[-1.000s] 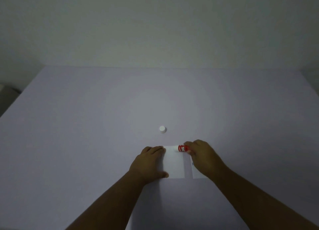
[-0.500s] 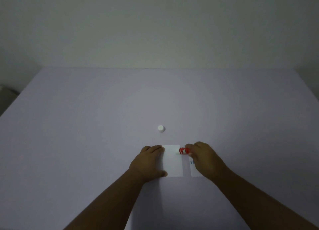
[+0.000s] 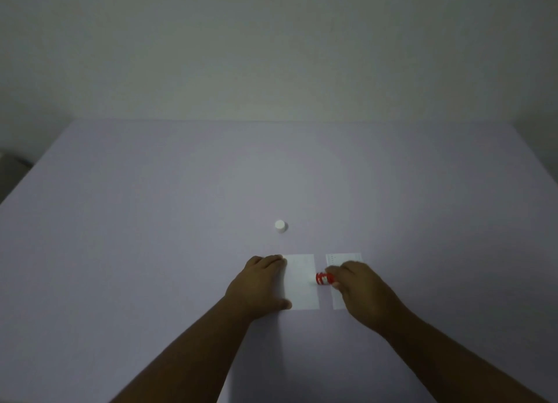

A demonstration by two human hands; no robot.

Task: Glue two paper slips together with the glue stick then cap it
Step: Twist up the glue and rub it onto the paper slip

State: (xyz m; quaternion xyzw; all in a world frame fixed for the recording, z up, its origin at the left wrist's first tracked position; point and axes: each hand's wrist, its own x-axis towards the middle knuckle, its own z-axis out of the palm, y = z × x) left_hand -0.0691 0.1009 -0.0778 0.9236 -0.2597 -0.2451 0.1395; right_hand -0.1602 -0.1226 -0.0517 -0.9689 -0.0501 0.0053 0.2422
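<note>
While gluing: two paper slips (image 3: 302, 281), one white cap (image 3: 280, 225), one glue stick (image 3: 324, 278) in right-hand grip (image 3: 359, 288), left hand (image 3: 259, 284) flat, open.

Bare tabletop (image 3: 151, 221), blank wall (image 3: 271, 40)

On a pale table (image 3: 151, 221), the left hand (image 3: 256, 284) lies flat on the left edge of a white paper slip (image 3: 302, 284). The right hand (image 3: 359, 288) grips a red glue stick (image 3: 323, 278), its tip at that slip's right edge. A second slip (image 3: 341, 259) lies just beside, partly under the right hand. A white cap (image 3: 280, 225) stands apart, farther back.
</note>
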